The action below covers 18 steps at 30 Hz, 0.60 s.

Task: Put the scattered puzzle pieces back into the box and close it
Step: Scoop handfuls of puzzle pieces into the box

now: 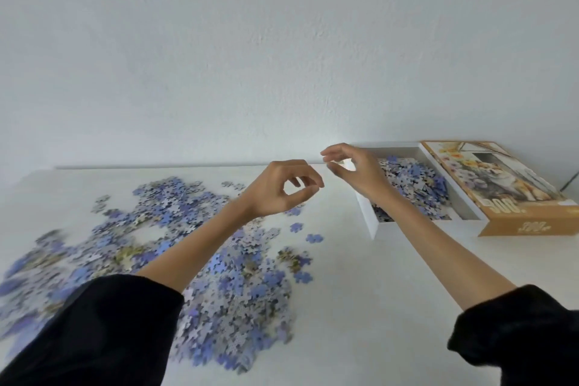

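A wide heap of blue and grey puzzle pieces (238, 291) is spread over the left half of the white table (360, 307). The open white box (366, 213) stands at the right rear, with many pieces (416, 185) in it. Its orange picture lid (501, 185) lies face up beside it on the right. My left hand (279, 191) hovers above the heap's far edge, its thumb and curled fingers forming a ring with nothing visible inside. My right hand (354, 172) is raised over the box's left far corner, and its thumb and forefinger pinch something small and pale that looks like a puzzle piece.
A plain white wall (282, 56) rises directly behind the table. A few single pieces (313, 238) lie between the heap and the box. A dark cable (570, 180) shows at the far right edge. Black sleeves cover both my forearms low in the view.
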{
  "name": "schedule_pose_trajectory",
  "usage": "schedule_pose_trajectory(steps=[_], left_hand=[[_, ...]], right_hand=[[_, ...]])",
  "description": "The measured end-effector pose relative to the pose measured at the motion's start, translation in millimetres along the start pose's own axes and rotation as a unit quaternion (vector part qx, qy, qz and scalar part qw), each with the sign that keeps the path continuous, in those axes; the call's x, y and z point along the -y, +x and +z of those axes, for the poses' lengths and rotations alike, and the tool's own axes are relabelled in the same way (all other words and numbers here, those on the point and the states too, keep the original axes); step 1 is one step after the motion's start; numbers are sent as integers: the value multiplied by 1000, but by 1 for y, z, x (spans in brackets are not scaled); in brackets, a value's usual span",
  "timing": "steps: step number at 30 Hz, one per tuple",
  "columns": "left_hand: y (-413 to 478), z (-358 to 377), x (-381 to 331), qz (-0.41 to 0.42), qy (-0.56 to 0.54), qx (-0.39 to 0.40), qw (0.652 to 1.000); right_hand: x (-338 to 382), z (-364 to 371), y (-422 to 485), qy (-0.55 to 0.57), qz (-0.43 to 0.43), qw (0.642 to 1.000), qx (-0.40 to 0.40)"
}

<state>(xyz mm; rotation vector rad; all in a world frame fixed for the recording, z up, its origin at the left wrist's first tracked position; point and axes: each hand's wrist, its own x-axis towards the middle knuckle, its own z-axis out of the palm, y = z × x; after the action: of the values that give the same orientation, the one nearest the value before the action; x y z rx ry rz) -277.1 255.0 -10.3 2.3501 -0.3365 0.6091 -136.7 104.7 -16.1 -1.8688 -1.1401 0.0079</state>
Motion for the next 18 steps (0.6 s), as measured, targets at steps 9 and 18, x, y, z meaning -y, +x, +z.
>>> schedule_pose_trajectory(steps=[9,18], left_hand=[[-136,-110,52,-93,42,23,994],[-276,-181,108,-216,167,30,962]], right_hand=[[74,130,-34,31,30,998,47],[91,218,-66,-110,86,989,38]])
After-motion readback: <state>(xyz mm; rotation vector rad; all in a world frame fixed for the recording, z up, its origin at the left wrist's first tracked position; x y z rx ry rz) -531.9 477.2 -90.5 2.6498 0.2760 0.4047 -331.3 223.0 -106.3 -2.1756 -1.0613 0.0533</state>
